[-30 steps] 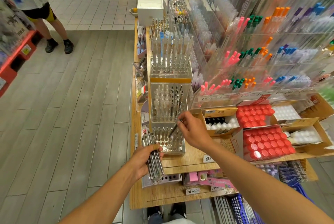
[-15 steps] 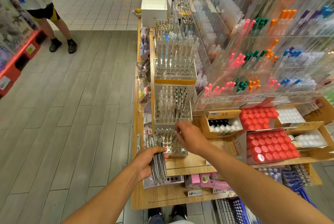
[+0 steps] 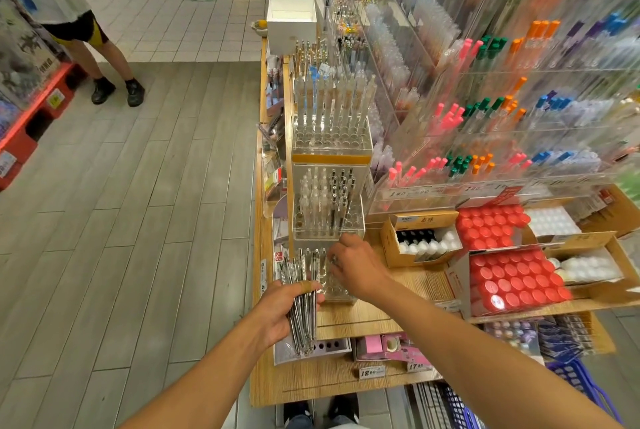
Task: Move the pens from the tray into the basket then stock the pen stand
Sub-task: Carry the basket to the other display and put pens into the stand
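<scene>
My left hand (image 3: 277, 311) grips a bundle of several slim silver pens (image 3: 303, 324) that point down over the shelf's front left. A clear tiered pen stand (image 3: 329, 221) rises behind it, and a few pens stand in its lowest front tier (image 3: 341, 292). My right hand (image 3: 358, 267) reaches over that tier with its fingers curled down, pinching the top of a pen that is mostly hidden under them. A corner of the blue basket (image 3: 581, 380) shows at the bottom right.
The wooden shelf (image 3: 363, 321) carries boxes of red-capped bottles (image 3: 512, 279) and white bottles (image 3: 426, 245) on the right. Acrylic racks of coloured pens (image 3: 485, 110) fill the back right. A grey holed tray (image 3: 329, 345) lies under the bundle. A person's legs (image 3: 104, 65) stand far left in the aisle.
My right hand has brought a single pen down from above the middle tier into the lowest front tier. My left hand has kept hold of the bundle, barely shifting.
</scene>
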